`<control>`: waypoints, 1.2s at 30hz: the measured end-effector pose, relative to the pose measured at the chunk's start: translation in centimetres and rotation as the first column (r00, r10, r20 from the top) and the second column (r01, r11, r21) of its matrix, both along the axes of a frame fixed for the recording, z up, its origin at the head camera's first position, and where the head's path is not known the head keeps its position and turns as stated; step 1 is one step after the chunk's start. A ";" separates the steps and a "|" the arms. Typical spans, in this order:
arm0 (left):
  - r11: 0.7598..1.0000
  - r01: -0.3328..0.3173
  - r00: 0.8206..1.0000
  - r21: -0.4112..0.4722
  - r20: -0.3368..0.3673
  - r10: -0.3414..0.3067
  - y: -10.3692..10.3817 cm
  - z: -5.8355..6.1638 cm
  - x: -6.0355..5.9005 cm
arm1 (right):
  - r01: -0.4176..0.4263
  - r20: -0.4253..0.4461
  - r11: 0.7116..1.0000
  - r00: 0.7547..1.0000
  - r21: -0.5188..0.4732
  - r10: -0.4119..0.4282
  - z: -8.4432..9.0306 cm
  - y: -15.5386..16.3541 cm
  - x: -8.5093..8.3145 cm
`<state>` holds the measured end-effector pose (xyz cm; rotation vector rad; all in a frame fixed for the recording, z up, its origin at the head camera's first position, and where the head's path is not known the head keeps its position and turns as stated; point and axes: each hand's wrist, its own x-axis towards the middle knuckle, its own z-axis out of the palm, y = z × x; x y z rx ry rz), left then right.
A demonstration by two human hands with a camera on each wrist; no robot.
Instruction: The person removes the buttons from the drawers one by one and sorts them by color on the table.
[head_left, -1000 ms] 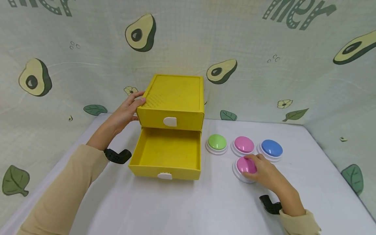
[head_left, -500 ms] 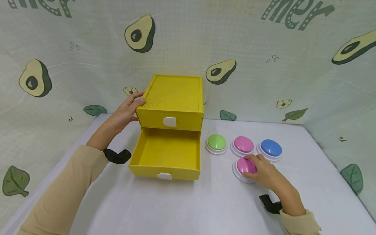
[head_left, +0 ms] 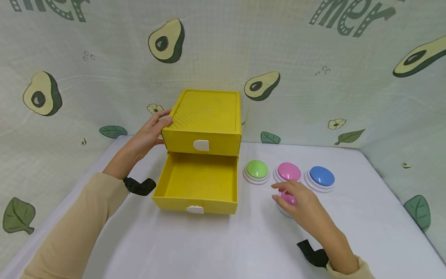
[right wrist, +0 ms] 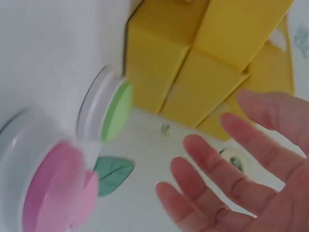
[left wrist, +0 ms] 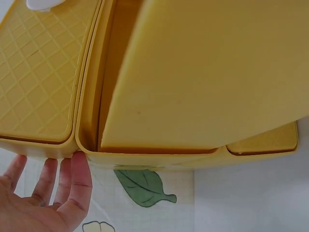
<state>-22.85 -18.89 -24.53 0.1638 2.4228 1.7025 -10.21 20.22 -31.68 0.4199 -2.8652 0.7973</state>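
Left hand (head_left: 148, 133): my fingers lie straight, steadying the yellow drawer box (head_left: 205, 116); slack pressure could let it slide.
Right hand (head_left: 296, 201): fingers spread over the near pink button (head_left: 288, 199); a careless grab may knock its neighbours.

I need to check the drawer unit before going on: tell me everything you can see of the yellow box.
The yellow box looks like matte plastic, with two stacked drawers and white tab handles. The top drawer is closed; the bottom drawer is pulled out and empty. It stands upright on the white table. The left hand touches its upper left edge.

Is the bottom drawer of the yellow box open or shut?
Open. The yellow plastic box's bottom drawer is pulled out forward, its bare inside showing; the top drawer stays shut.
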 end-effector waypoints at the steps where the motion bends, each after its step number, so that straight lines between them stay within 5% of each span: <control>1: 1.000 0.000 1.000 0.000 0.000 0.000 0.0 0.0 0.0 | -0.013 -0.021 1.000 1.000 -0.020 0.013 0.2 -0.5 0.3; 6: 1.000 -0.007 1.000 -0.006 -0.001 0.007 -0.1 0.1 0.0 | -0.144 -0.135 0.980 0.983 -0.135 0.125 1.1 -2.8 2.1; 13: 1.000 -0.008 1.000 -0.006 0.003 0.008 0.0 0.2 0.0 | -0.341 0.024 0.918 0.935 -0.202 0.353 1.7 -6.6 4.2; 17: 1.000 -0.007 1.000 0.005 0.003 0.007 0.0 0.2 0.0 | -0.428 -0.064 0.884 0.903 -0.189 0.424 0.9 -8.9 4.4; 23: 1.000 -0.009 1.000 0.013 0.005 0.008 0.1 0.1 0.1 | -0.431 -0.272 0.892 0.883 -0.141 0.383 -0.6 -11.5 4.0; 36: 1.000 -0.009 1.000 0.007 -0.002 0.009 0.0 0.1 0.2 | -0.394 -0.353 0.903 0.881 -0.173 0.317 -2.2 -13.9 2.9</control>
